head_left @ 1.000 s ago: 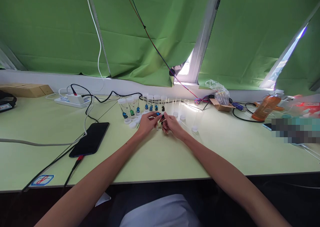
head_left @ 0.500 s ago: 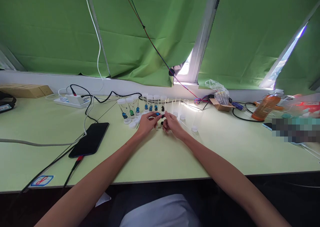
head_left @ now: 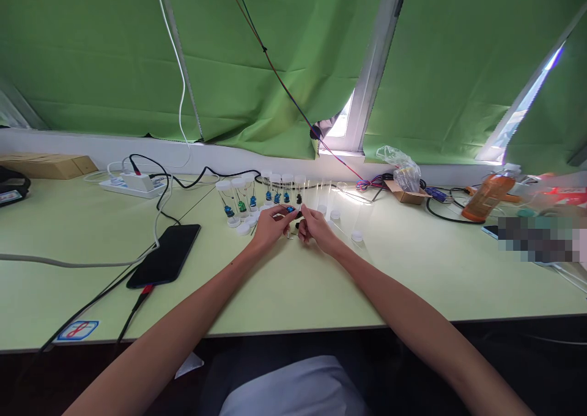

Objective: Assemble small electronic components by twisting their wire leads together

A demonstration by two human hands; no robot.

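My left hand (head_left: 270,225) and my right hand (head_left: 315,227) meet above the table, fingers closed in a pinch. At the fingertips of my left hand sits a small blue piece (head_left: 290,208). A small black piece (head_left: 299,215) shows between the two hands, pinched by my right fingers. Its exact kind is too small to make out. Just behind stand several clear tubes with white caps, such as one holding a green piece (head_left: 241,206) and one holding a blue piece (head_left: 228,211). Below the hands lies a small bent metal key (head_left: 290,237).
Loose white caps (head_left: 243,229) lie left of my hands, and clear tubes with a white cap (head_left: 356,236) to the right. A black phone (head_left: 165,256) charges at left near a power strip (head_left: 132,186). An orange drink bottle (head_left: 490,194) and small carton (head_left: 406,193) stand at right.
My hands stay in nearly the same place with the same pinch. The view shifts very slightly. At the far right edge, a blurred pale shape has come into view.
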